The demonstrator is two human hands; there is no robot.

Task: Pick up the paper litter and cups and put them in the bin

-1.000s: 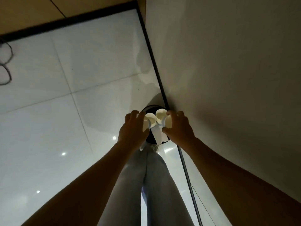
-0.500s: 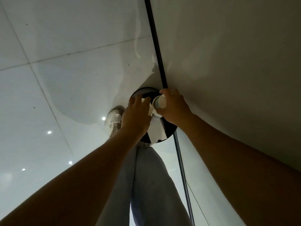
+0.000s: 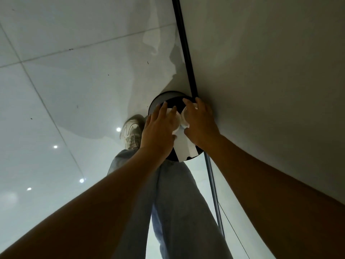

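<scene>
We've got both hands over the bin [image 3: 158, 101]: left hand [image 3: 158, 131] and right hand [image 3: 200, 124] each gripping cups [image 3: 183, 116].

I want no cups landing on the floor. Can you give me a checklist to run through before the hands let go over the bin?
1. Left hand over the bin opening: ok.
2. Right hand over the opening: ok, though it sits close to the wall.
3. Cup in the right hand held firmly: ok, fingers curl round it.
4. White cups under the left hand: ok, fingers wrap them; their number cannot be told.
5. Room inside the bin: cannot tell; white paper already lies in it.
6. Shoe clear of the bin: ok, it stands beside it.
</scene>
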